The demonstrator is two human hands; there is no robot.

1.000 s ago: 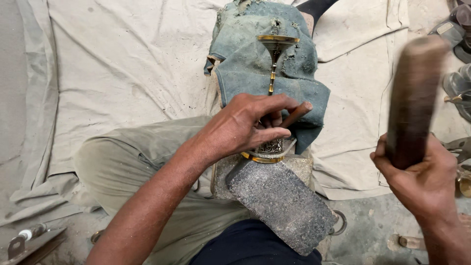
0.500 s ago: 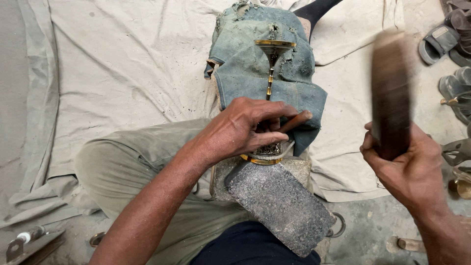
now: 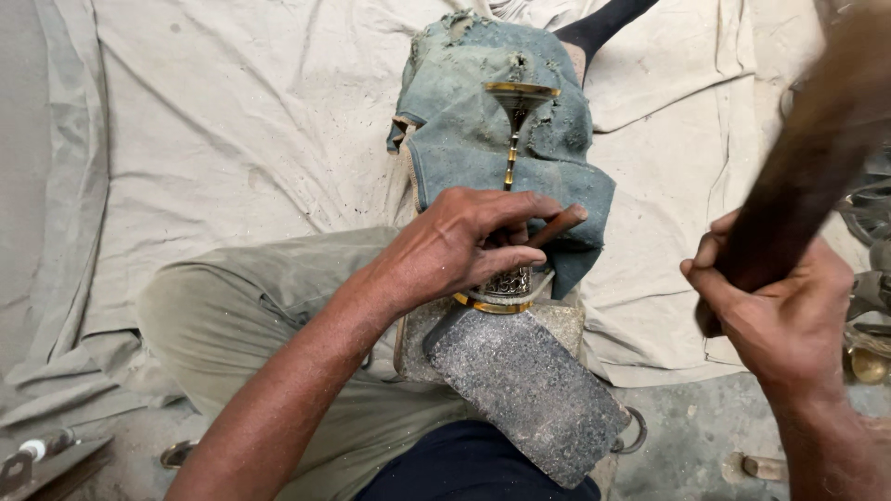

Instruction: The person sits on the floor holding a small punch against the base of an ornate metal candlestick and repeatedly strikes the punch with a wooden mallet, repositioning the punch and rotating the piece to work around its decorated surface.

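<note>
two hands are at work near the middle and right of the frame. the left hand, just right of centre, is closed around a thin brown punch, whose upper end sticks out past the fingers toward the upper right. the same hand rests on an engraved brass goblet that lies on its side: its patterned cup is under the fingers at centre, its slim stem runs up the frame, and its round foot sits near the top centre. the goblet lies on a folded blue-grey denim cloth, frayed at its upper edge, and the cup end rests against a rough dark stone block that slants toward the lower right of the frame.

the right hand, at the right edge, is clamped tight on a dark wooden mallet, which rises blurred toward the upper right corner, well apart from the punch.

the person's knee in olive trousers fills the lower left centre. a pale canvas sheet covers the ground across the upper half. a small metal tool lies in the lower left corner, and a brass piece shows at the right edge.
</note>
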